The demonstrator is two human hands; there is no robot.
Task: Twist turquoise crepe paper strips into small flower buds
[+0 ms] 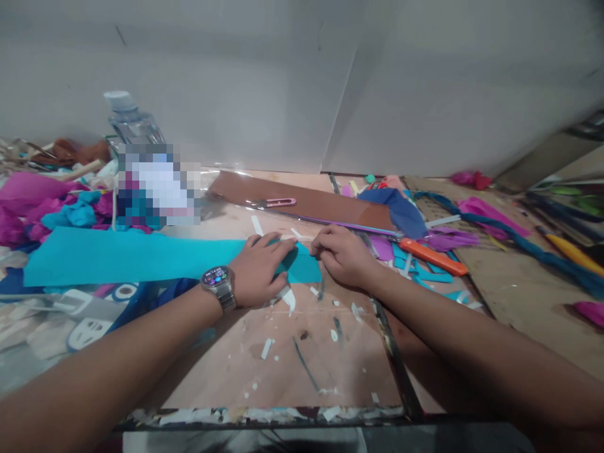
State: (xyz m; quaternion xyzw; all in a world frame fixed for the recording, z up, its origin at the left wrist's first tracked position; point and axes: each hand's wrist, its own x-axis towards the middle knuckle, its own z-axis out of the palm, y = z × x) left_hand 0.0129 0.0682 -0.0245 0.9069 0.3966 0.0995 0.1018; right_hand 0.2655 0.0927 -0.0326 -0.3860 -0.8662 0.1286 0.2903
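Observation:
A long teal paper strip lies across the worktable from the left to the middle. My left hand, with a watch on its wrist, rests flat on the strip's right end with its fingers stretched out. My right hand is closed at the strip's right edge, its fingertips pinching the teal paper there.
A brown sheet with pink snips on it lies behind the hands. An orange utility knife sits to the right among teal and purple scraps. Crumpled magenta and blue paper and a water bottle stand at the back left. White scraps dot the wooden board.

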